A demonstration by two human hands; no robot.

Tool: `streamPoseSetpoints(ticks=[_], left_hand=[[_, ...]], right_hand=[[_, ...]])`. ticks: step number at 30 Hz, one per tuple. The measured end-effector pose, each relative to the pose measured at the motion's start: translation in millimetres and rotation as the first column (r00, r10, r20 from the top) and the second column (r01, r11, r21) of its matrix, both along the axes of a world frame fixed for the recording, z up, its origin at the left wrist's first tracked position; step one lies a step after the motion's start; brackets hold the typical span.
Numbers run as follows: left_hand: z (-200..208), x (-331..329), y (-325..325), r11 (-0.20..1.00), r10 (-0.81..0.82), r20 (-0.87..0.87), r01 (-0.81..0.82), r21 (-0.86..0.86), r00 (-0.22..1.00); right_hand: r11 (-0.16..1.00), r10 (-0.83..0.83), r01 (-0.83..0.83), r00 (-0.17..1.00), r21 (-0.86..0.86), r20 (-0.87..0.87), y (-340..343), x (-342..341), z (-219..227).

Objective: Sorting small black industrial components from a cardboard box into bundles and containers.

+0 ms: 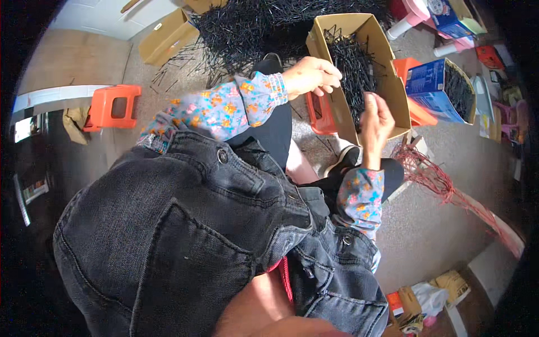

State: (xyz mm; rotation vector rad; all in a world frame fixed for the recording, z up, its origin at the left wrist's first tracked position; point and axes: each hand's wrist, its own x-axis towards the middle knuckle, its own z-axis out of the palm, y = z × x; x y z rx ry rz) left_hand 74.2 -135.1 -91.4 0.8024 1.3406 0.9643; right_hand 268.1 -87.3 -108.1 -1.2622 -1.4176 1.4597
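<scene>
My left hand (pixel 312 76) hangs over the near left edge of an open cardboard box (pixel 389 55), fingers curled together. My right hand (pixel 377 124) is at the box's right side, lower down, its fingers bent and pressed close. A gap separates the two hands. Whatever either hand may pinch is too small to make out. Inside the box lie many thin black stick-like pieces (pixel 352 67), heaped along its left side. Floral sleeves cover both my forearms.
A large heap of the same black pieces (pixel 236 33) spreads beyond the box. An orange stool (pixel 112 109) stands left. At right are a blue box (pixel 429 84) holding black pieces and a bundle of reddish strands (pixel 432 174). Another cardboard box (pixel 165 39) lies far left.
</scene>
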Motion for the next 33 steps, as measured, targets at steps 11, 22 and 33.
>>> streamPoseSetpoints(ticks=[11,22,33], left_hand=[[-9,-11,-19,0.959,0.186,0.575,-0.274,0.07,0.797],[-10,-40,-15,0.914,0.393,0.788,-0.299,-0.275,0.473],[-1,-41,-21,0.947,0.321,0.775,-0.171,-0.272,0.545]], right_hand=[[0.929,0.353,-0.359,0.932,-0.092,-0.078,-57,-38,19],[0.777,0.086,-0.565,0.532,0.277,0.842,86,-46,-47],[0.893,0.109,-0.45,0.223,0.003,0.969,101,-96,-90]])
